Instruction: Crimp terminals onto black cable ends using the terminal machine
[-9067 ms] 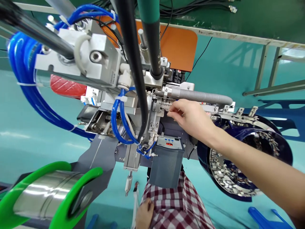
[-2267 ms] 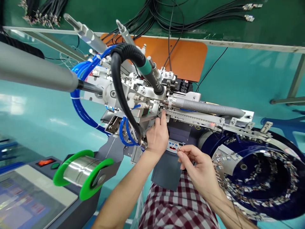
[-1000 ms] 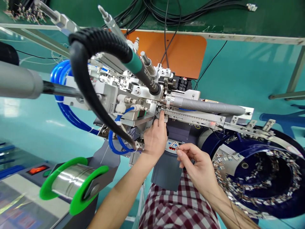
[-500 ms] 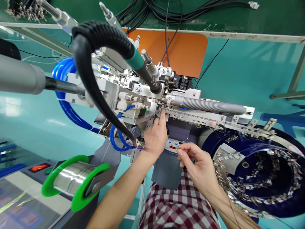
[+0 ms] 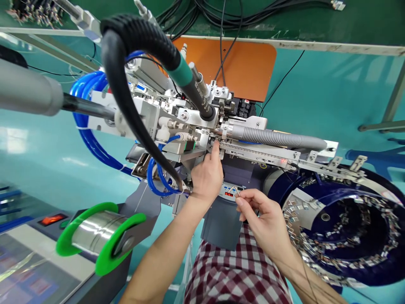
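Note:
My left hand (image 5: 206, 177) reaches up to the machine, its forefinger stretched out and pressing the end of the metal feed rail (image 5: 256, 154) under the black and green soldering iron (image 5: 193, 90); the other fingers are curled. My right hand (image 5: 261, 219) hovers below it in front of the grey controller box (image 5: 221, 223), thumb and forefinger pinched on a small bent metal clip (image 5: 234, 191).
A dark blue vibrating bowl (image 5: 341, 228) with several metal clips sits at right, feeding the rail. A green spool of solder wire (image 5: 98, 236) is at lower left beside a touch panel (image 5: 28, 278). Blue air hoses (image 5: 91, 139) and a grey corrugated hose (image 5: 278, 139) surround the head.
Nine seconds ago my right hand was at the rail and my left in my lap. Over the last second both hands hold their places; the view has shifted slightly.

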`<control>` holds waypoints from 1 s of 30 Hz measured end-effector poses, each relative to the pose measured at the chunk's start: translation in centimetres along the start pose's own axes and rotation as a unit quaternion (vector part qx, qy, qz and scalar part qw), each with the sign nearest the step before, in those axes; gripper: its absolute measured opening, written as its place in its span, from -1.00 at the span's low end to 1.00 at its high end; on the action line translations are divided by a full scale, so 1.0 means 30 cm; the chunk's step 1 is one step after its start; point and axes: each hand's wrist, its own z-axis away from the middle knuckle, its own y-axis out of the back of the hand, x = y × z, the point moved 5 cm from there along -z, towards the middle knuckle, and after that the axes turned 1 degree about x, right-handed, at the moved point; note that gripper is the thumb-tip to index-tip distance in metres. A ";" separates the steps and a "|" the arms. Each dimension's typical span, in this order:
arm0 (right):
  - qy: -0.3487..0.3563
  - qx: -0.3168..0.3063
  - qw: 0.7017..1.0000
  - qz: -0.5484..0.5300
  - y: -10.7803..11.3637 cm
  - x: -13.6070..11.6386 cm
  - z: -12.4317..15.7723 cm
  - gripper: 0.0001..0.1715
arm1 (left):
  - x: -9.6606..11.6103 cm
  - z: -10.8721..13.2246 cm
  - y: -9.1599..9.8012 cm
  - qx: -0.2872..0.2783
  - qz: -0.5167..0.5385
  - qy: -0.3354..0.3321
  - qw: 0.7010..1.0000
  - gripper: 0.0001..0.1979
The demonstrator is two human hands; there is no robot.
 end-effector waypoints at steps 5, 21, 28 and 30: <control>0.004 0.002 1.000 -0.001 0.007 0.001 0.005 -0.81 | 0.001 0.003 0.009 0.008 0.010 -0.001 1.000 -0.49; 0.002 0.007 1.000 -0.012 0.023 0.015 0.006 -0.83 | 0.003 0.035 -0.015 0.022 -0.043 -0.008 0.999 -0.47; 0.008 0.009 1.000 -0.012 0.023 0.012 0.003 -0.85 | 0.009 0.024 -0.022 0.012 -0.055 -0.009 0.998 -0.46; 0.011 0.010 1.000 -0.011 0.023 0.010 0.005 -0.85 | 0.010 0.023 -0.022 0.014 -0.056 -0.008 0.998 -0.46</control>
